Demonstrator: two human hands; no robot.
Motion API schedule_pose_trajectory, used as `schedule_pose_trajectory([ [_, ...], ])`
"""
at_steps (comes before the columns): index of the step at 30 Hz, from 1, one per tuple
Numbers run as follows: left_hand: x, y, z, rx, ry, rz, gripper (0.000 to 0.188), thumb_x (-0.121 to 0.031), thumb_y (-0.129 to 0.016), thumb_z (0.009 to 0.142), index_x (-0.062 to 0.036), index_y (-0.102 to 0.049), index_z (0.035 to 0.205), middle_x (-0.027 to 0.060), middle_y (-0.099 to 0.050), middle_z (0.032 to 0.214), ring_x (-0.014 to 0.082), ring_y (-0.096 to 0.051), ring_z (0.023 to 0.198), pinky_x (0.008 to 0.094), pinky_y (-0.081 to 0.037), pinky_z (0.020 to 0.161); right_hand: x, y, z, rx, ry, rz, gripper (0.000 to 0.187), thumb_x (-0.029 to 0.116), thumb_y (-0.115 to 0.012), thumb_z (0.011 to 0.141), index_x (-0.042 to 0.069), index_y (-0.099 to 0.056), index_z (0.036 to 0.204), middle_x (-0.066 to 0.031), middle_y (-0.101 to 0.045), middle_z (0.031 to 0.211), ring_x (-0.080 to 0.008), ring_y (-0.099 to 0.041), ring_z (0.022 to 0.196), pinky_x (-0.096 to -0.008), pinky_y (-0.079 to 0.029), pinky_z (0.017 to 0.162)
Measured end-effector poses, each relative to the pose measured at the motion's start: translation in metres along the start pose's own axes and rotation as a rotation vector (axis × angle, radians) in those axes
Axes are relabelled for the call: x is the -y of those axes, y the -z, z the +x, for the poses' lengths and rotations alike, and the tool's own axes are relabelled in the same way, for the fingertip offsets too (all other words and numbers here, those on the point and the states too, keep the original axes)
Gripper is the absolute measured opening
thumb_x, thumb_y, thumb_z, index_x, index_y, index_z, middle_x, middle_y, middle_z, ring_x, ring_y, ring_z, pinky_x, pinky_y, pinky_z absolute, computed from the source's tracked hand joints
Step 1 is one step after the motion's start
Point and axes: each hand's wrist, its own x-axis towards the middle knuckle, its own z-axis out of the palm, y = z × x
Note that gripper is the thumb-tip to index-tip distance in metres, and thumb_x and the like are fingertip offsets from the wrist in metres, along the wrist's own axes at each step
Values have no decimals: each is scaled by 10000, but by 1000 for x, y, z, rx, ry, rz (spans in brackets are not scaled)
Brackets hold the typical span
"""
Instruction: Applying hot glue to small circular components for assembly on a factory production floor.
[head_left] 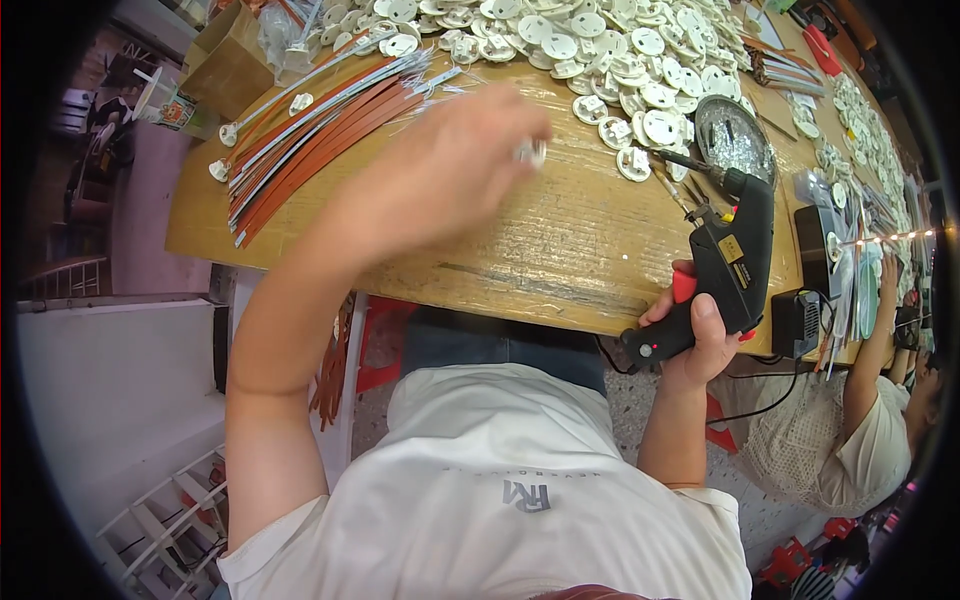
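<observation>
My right hand (700, 335) grips a black glue gun (725, 255) with a red trigger at the table's near edge, its nozzle pointing up toward the white discs. Over the middle of the wooden table (560, 240) my left hand (455, 160) is blurred, its fingers closed around a small white piece (532, 152). A big heap of white round discs (600, 50) covers the far side of the table, just beyond both hands.
A bundle of long orange and white strips (310, 130) lies at the left. A round tin of small shiny bits (735, 135) sits above the gun. A black box (797, 322) with cables is at the right. Another person (860, 430) sits at right.
</observation>
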Motion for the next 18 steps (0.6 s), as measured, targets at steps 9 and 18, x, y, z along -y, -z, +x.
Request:
schedule_pose_trajectory([
  [9, -24, -28, -79, 8, 46, -121, 257, -67, -746, 813, -19, -663, 1051, 133, -627, 1066, 342, -623, 967, 430, -497, 833, 1, -6, -2, 3, 25, -58, 493, 207, -611, 877, -161, -553, 1200, -211, -654, 880, -217, -636, 601, -340, -570, 525],
  [18, 32, -18, -78, -322, 230, 149, 156, -76, -763, 834, -9, -719, 967, 113, -645, 1046, 305, -632, 952, 392, -489, 849, -1, 0, -2, 43, 28, -70, 502, 195, -604, 881, -149, -533, 1240, -240, -660, 1021, -220, -641, 612, -342, -570, 521],
])
